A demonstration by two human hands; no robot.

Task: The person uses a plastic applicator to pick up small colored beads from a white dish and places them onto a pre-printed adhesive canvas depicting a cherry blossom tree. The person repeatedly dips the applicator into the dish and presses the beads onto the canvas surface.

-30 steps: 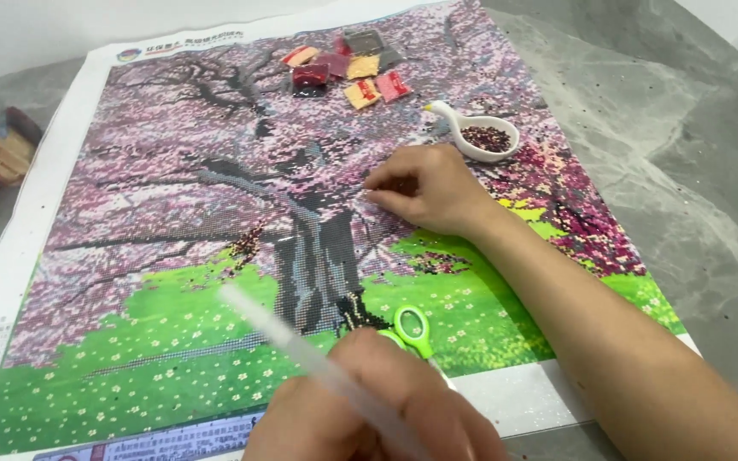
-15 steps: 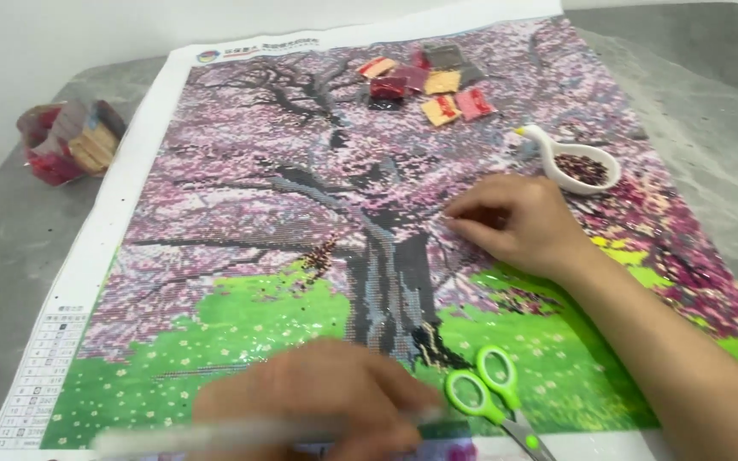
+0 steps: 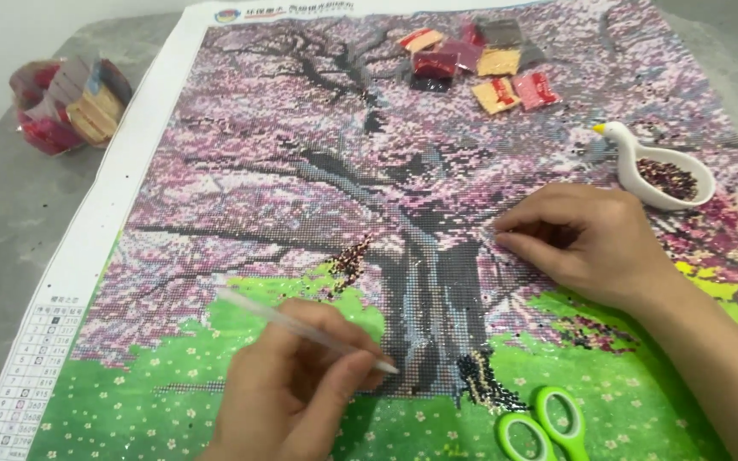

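Since half a second ago, our left hand (image 3: 292, 393) is turning the slim white plastic pen (image 3: 305, 329) so its tip is now pointing right toward the grey trunk instead of lying flat along the lower edge, and the whole scene is sitting lower and closer in view. That hand is curling shut around the one pen, thumb and fingers pinching its lower half, with the tip hovering just beside the trunk's base.

Our right hand (image 3: 591, 243) is resting on the large bead-mosaic canvas of a pink blossoming tree over green grass (image 3: 301, 171), fingers bent loosely inward with their tips touching the canvas right of the trunk; we cannot tell whether anything is pinched between them.

We are counting one white swan-shaped ceramic dish (image 3: 659, 171) holding dark red beads, lying on the canvas just beyond the right hand. One pair of green-handled scissors (image 3: 544, 427) is lying at the lower edge, near a dark loose cluster of beads. About seven small plastic bead packets (image 3: 480, 64), in red, pink, orange and grey, are lying bunched near the canvas top. One clear bag stuffed with red and tan packets (image 3: 66, 102) is sitting on the grey stone counter (image 3: 2, 222), well apart to the left of the canvas.
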